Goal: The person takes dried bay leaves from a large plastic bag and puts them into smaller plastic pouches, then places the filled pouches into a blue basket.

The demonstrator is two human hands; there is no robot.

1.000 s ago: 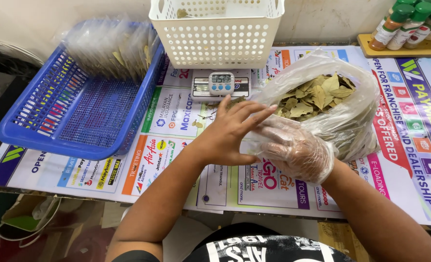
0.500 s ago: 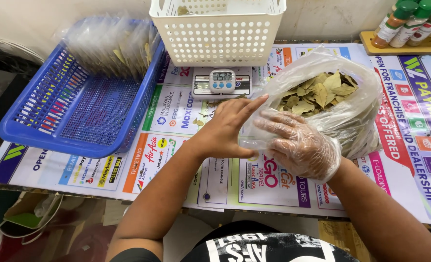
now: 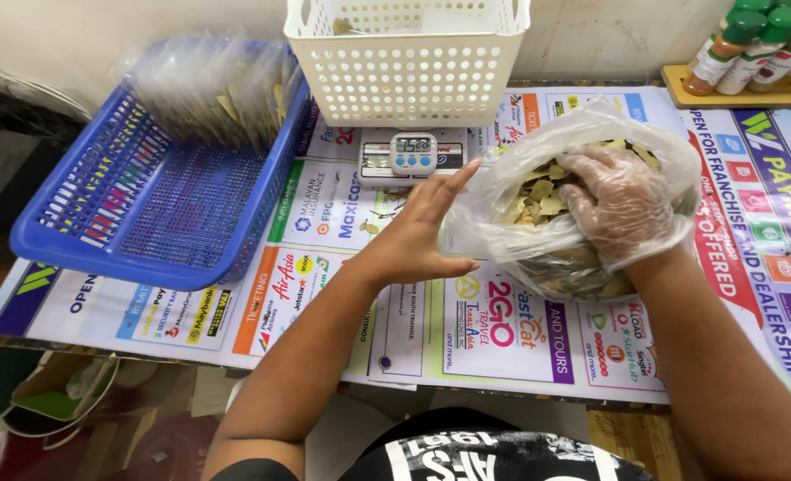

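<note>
A large clear plastic bag [image 3: 538, 249] full of dried green-brown leaves [image 3: 538, 191] lies on the table right of centre. My right hand [image 3: 623, 205], covered by a thin clear plastic glove, reaches into the bag's mouth and rests among the leaves. My bare left hand [image 3: 418, 236] is flat and upright against the bag's left side, fingers together, holding nothing. A small digital scale [image 3: 411, 153] stands just behind my left hand.
A white perforated basket [image 3: 409, 62] sits behind the scale. A blue plastic tray [image 3: 150, 187] at the left holds small clear packets [image 3: 213, 89] at its far end. Spice bottles [image 3: 752, 40] stand on a wooden tray at the far right. Printed posters [image 3: 502, 330] cover the table.
My gloved right hand has moved from outside the bag's front into its mouth among the leaves. My left hand let go of the right glove and now stands against the bag's side.
</note>
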